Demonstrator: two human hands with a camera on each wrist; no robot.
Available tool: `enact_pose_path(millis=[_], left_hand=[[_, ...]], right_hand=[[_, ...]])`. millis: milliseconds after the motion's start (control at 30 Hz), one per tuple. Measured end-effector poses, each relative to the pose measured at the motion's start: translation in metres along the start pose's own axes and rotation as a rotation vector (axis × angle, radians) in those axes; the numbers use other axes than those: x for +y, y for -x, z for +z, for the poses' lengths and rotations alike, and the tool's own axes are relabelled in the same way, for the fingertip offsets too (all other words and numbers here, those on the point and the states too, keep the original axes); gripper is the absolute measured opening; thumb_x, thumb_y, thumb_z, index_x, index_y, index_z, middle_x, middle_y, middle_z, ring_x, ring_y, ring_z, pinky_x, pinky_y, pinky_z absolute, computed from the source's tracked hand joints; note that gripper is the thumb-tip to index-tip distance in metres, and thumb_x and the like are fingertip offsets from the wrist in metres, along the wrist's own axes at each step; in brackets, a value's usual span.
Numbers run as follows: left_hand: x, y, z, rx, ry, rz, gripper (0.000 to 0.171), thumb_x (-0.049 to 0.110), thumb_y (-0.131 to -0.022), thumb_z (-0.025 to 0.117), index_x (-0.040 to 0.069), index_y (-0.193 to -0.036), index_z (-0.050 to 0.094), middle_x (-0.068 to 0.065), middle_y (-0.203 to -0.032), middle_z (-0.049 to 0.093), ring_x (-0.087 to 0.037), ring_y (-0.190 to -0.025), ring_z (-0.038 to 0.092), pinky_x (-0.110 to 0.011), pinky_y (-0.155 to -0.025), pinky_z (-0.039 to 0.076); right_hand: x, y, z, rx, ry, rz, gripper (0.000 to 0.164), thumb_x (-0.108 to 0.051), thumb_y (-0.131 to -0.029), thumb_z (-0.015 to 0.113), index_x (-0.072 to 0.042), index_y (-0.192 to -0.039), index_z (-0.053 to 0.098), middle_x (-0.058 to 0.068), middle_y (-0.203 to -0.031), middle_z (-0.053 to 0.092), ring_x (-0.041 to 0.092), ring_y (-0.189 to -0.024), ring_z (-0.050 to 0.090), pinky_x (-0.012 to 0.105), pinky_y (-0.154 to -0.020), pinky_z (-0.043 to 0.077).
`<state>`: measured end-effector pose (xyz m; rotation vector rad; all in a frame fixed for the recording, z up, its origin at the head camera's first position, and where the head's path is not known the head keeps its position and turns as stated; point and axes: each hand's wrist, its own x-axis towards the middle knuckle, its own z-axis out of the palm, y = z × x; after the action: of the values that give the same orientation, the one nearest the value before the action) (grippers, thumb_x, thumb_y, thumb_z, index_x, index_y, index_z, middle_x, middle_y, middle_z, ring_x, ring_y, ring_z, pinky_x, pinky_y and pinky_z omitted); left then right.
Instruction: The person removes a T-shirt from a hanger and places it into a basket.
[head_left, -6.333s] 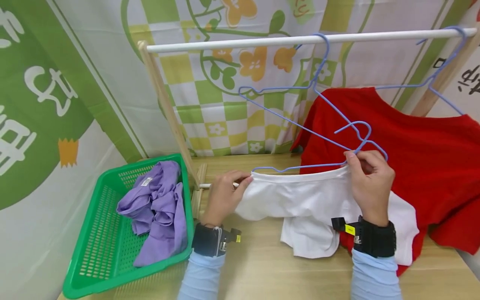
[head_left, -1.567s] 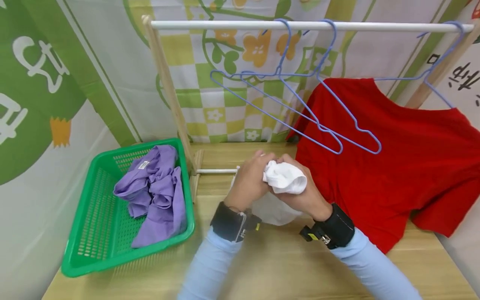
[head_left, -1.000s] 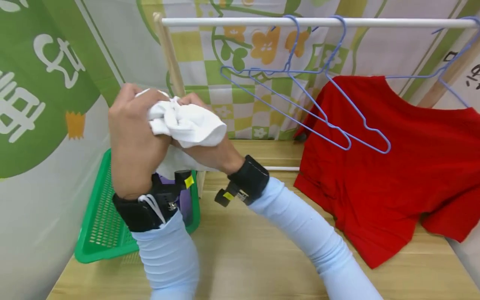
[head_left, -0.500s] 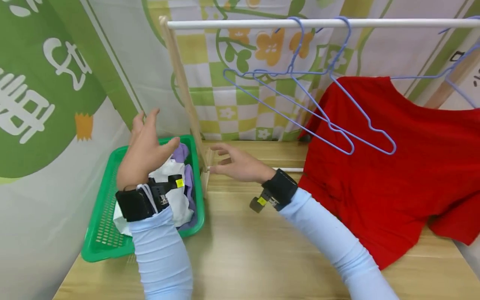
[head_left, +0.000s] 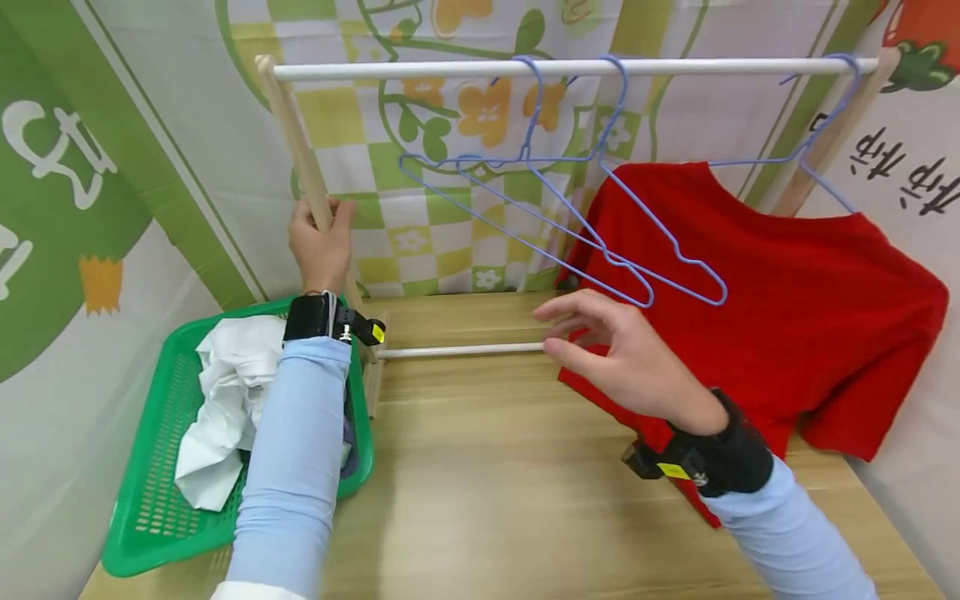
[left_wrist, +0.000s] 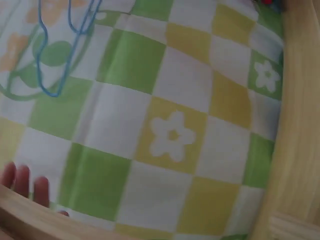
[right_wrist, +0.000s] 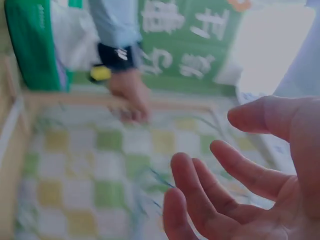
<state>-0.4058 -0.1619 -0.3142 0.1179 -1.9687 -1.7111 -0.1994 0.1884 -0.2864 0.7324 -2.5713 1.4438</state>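
My left hand [head_left: 322, 246] grips the left wooden post [head_left: 294, 142] of the clothes rack, fingers curled round it; in the left wrist view its fingertips [left_wrist: 41, 191] show past the wood. In front of the red T-shirt [head_left: 757, 308] my right hand [head_left: 622, 354] hangs in the air with loosely bent fingers and holds nothing. The T-shirt hangs from a blue hanger [head_left: 825, 133] at the right end of the white rail [head_left: 450, 70]. A crumpled white garment [head_left: 225, 417] lies in the green basket [head_left: 142, 483], partly behind my left sleeve.
Two bare blue hangers, one in front [head_left: 528, 158] and one to its right [head_left: 660, 221], hang at the middle of the rail. A low white crossbar [head_left: 457, 352] runs along the rack's foot above the wooden table [head_left: 480, 492]. A patterned cloth [head_left: 420, 192] covers the wall behind.
Off its hanger, the white garment was bunched up and dropped into the basket over the purple one. My left hand then moved to the rack post; my right hand moved right.
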Motion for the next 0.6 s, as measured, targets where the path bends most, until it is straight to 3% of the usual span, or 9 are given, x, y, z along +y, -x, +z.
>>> enact_pose_path(millis=[33, 100, 233, 300, 367, 433, 500, 600], left_hand=[[-0.003, -0.003, -0.001, 0.006, 0.069, -0.014, 0.018, 0.032, -0.099, 0.072, 0.015, -0.099, 0.066, 0.010, -0.084, 0.062, -0.006, -0.072, 0.054, -0.022, -0.072, 0.044], [-0.006, -0.007, -0.003, -0.010, 0.179, -0.045, 0.027, 0.030, -0.101, 0.070, 0.015, -0.080, 0.064, 0.012, -0.065, 0.058, -0.003, -0.056, 0.052, -0.019, -0.061, 0.045], [-0.001, -0.004, -0.009, -0.046, 0.255, -0.090, 0.045, 0.027, -0.105, 0.063, 0.015, -0.064, 0.051, 0.011, -0.047, 0.046, -0.003, -0.039, 0.043, -0.018, -0.043, 0.039], [0.005, 0.002, -0.011, -0.041, 0.232, -0.100, 0.045, 0.028, -0.106, 0.061, 0.017, -0.064, 0.045, 0.012, -0.046, 0.040, -0.003, -0.039, 0.038, -0.019, -0.042, 0.033], [0.012, 0.008, -0.011, -0.039, 0.232, -0.120, 0.042, 0.028, -0.105, 0.060, 0.017, -0.068, 0.044, 0.012, -0.049, 0.038, -0.003, -0.043, 0.037, -0.019, -0.045, 0.032], [0.017, 0.013, -0.010, -0.045, 0.241, -0.139, 0.036, 0.029, -0.105, 0.061, 0.017, -0.074, 0.046, 0.012, -0.051, 0.039, -0.004, -0.046, 0.038, -0.019, -0.047, 0.033], [0.021, 0.018, -0.009, -0.055, 0.234, -0.145, 0.035, 0.029, -0.105, 0.060, 0.016, -0.076, 0.046, 0.012, -0.052, 0.038, -0.004, -0.048, 0.038, -0.020, -0.049, 0.033], [0.020, 0.021, -0.009, -0.078, 0.214, -0.134, 0.038, 0.028, -0.106, 0.058, 0.016, -0.072, 0.045, 0.013, -0.051, 0.037, -0.005, -0.047, 0.036, -0.021, -0.049, 0.032]], right_hand=[[-0.003, 0.004, -0.011, 0.054, 0.033, -0.022, 0.032, -0.009, -0.099, 0.072, -0.012, -0.131, 0.069, -0.003, -0.126, 0.071, 0.012, -0.107, 0.071, 0.027, -0.091, 0.059], [-0.006, 0.007, -0.035, 0.179, 0.093, -0.042, 0.030, -0.008, -0.100, 0.071, -0.011, -0.129, 0.070, -0.008, -0.120, 0.072, 0.008, -0.103, 0.069, 0.019, -0.088, 0.056], [0.004, -0.004, -0.094, 0.518, 0.287, -0.027, 0.029, -0.017, -0.101, 0.068, -0.008, -0.128, 0.073, -0.002, -0.117, 0.074, -0.001, -0.099, 0.064, 0.011, -0.085, 0.047], [0.015, -0.015, -0.124, 0.703, 0.416, 0.070, 0.036, -0.027, -0.102, 0.062, -0.007, -0.130, 0.071, 0.006, -0.123, 0.073, 0.000, -0.103, 0.062, 0.015, -0.093, 0.044], [0.029, -0.026, -0.151, 0.826, 0.543, 0.242, 0.050, -0.038, -0.102, 0.054, -0.004, -0.138, 0.063, 0.017, -0.134, 0.067, 0.012, -0.116, 0.063, 0.028, -0.104, 0.042], [0.041, -0.034, -0.171, 0.840, 0.624, 0.452, 0.062, -0.044, -0.102, 0.044, -0.001, -0.146, 0.052, 0.024, -0.145, 0.058, 0.031, -0.132, 0.056, 0.048, -0.113, 0.037], [0.052, -0.038, -0.184, 0.789, 0.677, 0.605, 0.068, -0.047, -0.103, 0.036, 0.002, -0.151, 0.044, 0.030, -0.153, 0.049, 0.048, -0.145, 0.042, 0.066, -0.117, 0.027], [0.068, -0.040, -0.192, 0.735, 0.710, 0.666, 0.071, -0.048, -0.105, 0.032, 0.006, -0.147, 0.048, 0.035, -0.155, 0.042, 0.054, -0.149, 0.032, 0.076, -0.119, 0.015]])
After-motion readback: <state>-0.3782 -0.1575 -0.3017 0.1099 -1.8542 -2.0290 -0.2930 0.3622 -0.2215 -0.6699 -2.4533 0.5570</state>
